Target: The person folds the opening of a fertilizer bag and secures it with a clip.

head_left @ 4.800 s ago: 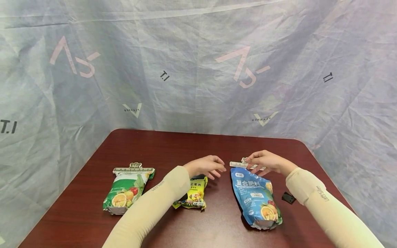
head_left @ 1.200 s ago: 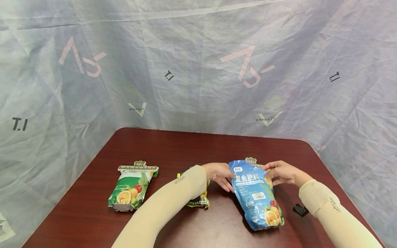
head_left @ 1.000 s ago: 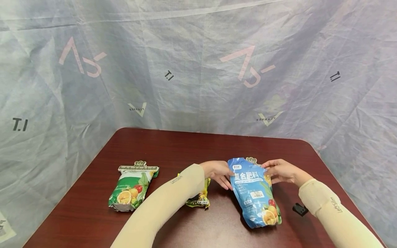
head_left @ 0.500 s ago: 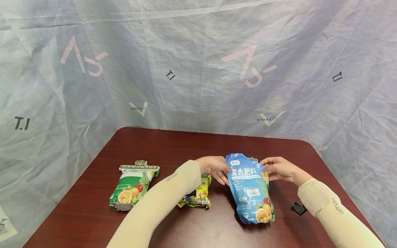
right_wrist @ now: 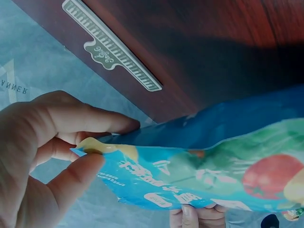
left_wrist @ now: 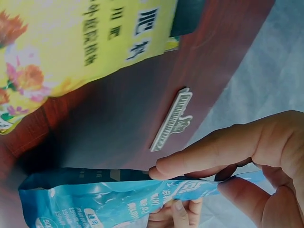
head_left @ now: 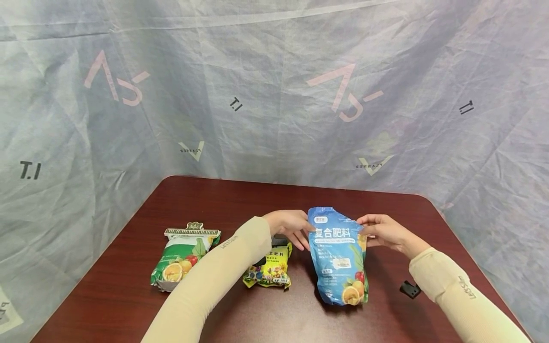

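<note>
A blue fertilizer bag (head_left: 336, 259) stands nearly upright between my two hands, its printed front towards me. My left hand (head_left: 292, 226) pinches its upper left edge between thumb and fingers. At the upper right edge, my right hand (head_left: 388, 232) pinches the bag in the same way. Both wrist views show thumb and fingers on opposite faces of the film. A flat clip (right_wrist: 114, 50) with a piano-key pattern lies on the table behind the bag; in the head view the bag hides it.
A yellow bag (head_left: 274, 269) with a dark clip at its top lies left of the blue one, partly behind my left sleeve. Further left is a green and white bag (head_left: 180, 262) with a piano-key clip (head_left: 193, 230). A small black object (head_left: 410, 289) lies near my right forearm.
Earlier the blue bag lay flat with the clip visible beyond it. Both hands have since gripped its edges, tilted it up and moved it left, covering the clip.
</note>
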A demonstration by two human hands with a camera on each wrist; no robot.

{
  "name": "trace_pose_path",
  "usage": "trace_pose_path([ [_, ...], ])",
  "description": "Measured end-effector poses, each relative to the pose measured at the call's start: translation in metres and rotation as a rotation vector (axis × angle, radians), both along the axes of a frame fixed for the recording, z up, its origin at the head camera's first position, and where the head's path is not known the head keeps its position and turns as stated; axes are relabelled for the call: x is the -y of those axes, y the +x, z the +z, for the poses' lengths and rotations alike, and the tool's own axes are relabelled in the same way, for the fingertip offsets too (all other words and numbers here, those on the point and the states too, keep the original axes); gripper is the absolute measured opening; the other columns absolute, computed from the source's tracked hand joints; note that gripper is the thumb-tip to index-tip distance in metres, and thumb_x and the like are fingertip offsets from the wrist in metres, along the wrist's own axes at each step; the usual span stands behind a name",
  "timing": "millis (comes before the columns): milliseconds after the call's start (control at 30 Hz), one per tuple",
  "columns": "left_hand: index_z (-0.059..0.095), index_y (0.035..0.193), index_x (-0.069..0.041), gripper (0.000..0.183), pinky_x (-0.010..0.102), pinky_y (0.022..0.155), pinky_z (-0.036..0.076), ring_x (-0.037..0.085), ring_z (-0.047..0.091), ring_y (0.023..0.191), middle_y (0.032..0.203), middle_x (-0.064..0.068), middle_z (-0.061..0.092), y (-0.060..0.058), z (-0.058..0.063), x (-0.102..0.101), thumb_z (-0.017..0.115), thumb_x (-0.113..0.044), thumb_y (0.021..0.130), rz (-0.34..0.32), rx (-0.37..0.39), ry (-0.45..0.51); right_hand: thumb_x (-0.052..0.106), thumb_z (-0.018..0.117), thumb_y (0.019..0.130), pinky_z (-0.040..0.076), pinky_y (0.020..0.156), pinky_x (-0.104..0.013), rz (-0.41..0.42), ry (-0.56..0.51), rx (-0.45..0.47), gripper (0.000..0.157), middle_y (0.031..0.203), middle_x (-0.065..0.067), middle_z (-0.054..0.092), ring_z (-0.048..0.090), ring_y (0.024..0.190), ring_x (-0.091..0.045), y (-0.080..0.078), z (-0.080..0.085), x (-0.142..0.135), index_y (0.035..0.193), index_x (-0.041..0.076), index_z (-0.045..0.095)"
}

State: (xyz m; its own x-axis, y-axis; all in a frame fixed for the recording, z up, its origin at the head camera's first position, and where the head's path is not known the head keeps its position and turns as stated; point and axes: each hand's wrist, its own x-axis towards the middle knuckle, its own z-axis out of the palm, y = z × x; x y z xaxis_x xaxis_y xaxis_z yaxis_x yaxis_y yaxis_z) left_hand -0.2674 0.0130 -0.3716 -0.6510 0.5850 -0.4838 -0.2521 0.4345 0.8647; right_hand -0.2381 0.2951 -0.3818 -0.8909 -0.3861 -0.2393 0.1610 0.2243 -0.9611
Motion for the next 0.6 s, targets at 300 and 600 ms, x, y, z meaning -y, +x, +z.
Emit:
trace_pose_path([
  [300,0.030,0.136,0.004,0.051,0.046,0.069,0.052,0.035,0.065,0.080,0.100,0.018,0.058,-0.003,0.007,0.011,0.053,-0.014,0.094,0.011,-0.019,0.003,0.002,0.057,0.088,0.051,0.076,-0.045,-0.007,-0.019,-0.045,0.023,0.089,-0.010,0.053,0.060,0.083,-0.022,0.002,0.005,0.009,0.108,-0.005,0.049],
  [600,0.036,0.133,0.003,0.047,0.048,0.071,0.051,0.035,0.065,0.078,0.103,0.018,0.058,-0.004,0.013,0.020,0.054,-0.014,0.093,0.021,-0.058,0.001,0.002,0.060,0.086,0.051,0.074,-0.044,-0.042,-0.020,-0.105,0.024,0.088,-0.009,0.051,0.058,0.082,-0.020,0.003,0.005,0.018,0.107,-0.005,0.050],
])
